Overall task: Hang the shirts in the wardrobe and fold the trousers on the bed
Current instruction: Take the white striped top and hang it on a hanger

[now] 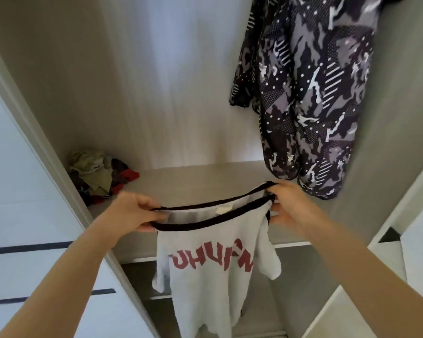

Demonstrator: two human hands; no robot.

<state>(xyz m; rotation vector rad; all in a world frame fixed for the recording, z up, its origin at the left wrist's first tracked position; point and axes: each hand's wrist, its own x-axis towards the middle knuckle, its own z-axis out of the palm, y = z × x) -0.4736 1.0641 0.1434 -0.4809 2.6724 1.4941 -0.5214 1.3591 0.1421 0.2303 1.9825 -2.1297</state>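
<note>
Leftmost, a white door (22, 215) with dark stripes stands beside the open wardrobe (156, 81). On the wardrobe's shelf (193, 179), pushed into the left corner, lies a crumpled heap (98, 174) of olive, dark and red cloth; what garments it holds cannot be told.

Next, the left hand (132, 211) grips the left end of a white shirt (213, 276), its fingers curled shut around the black-trimmed neck so that both edges of the collar are caught in the fist. The shirt hangs in the air in front of the shelf edge, its neck stretched wide open between the two hands, a small label showing inside. Red letters across the chest read upside down and are partly folded out of sight. The hem runs off the bottom of the frame.

At the other end, the right hand (288, 203) pinches the collar: the upper fingers press on the top edge, while the lower fingers show spread just under the trim.

Above and right of that hand hangs a patterned garment (310, 93), dark with grey and white marks, its lower end just beside the right hand's knuckles. Its top is cut off, so what it hangs from stays hidden.
</note>
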